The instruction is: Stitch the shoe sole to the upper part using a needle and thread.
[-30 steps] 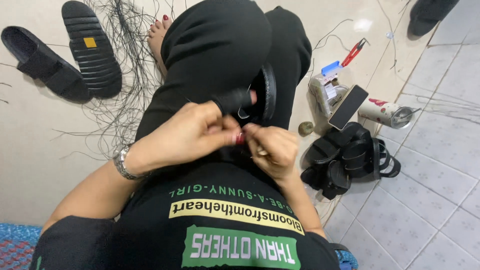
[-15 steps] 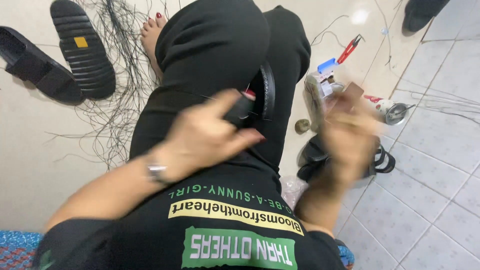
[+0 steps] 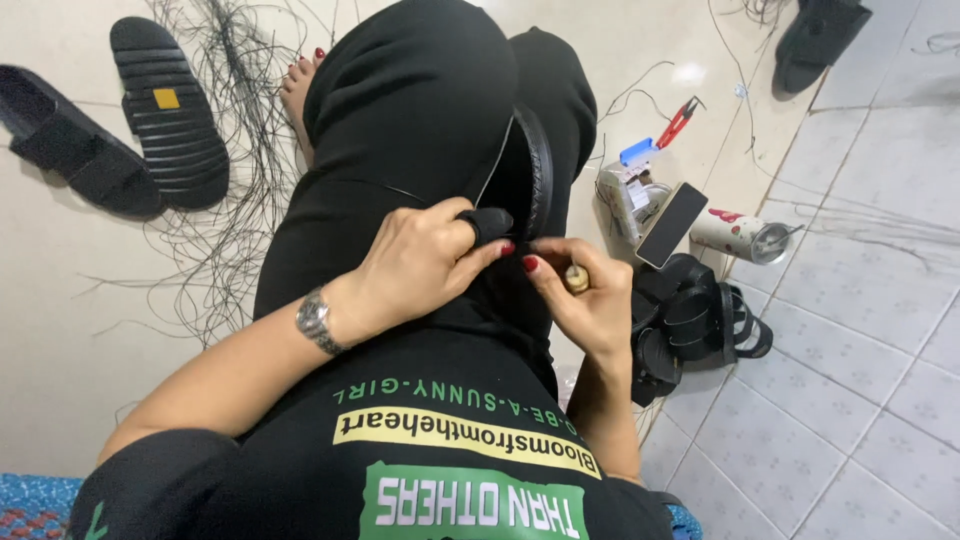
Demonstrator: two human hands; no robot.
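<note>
- A black sandal (image 3: 528,175) stands on its edge in the lap of a seated person in black trousers, seen from above. Its thick sole curves along the right side, and a black strap (image 3: 488,222) folds over at the end nearest the person.
- A thin dark thread (image 3: 497,165) runs up from the strap along the sole.
- The sandal lies between the knees, just beyond both hands, which meet at its near end.
- The left hand (image 3: 420,262), with a silver wristwatch (image 3: 314,322) on its wrist, is curled over the strap. Its fingers are closed and its thumb and fingertips pinch the strap.
- The right hand (image 3: 580,300) sits just beside the left, fingers bent inward. Its thumb and forefinger are pinched together at the sandal's edge, and a small brownish handle (image 3: 576,279) shows in its grip. The tool's tip is hidden.
- On the floor to the left lie two more black sandals (image 3: 120,130) among loose dark threads (image 3: 235,200).
- To the right are a stack of black sandals (image 3: 695,320), a phone (image 3: 671,223), a patterned tumbler (image 3: 738,236) on its side, and red-handled snips (image 3: 680,120).
</note>
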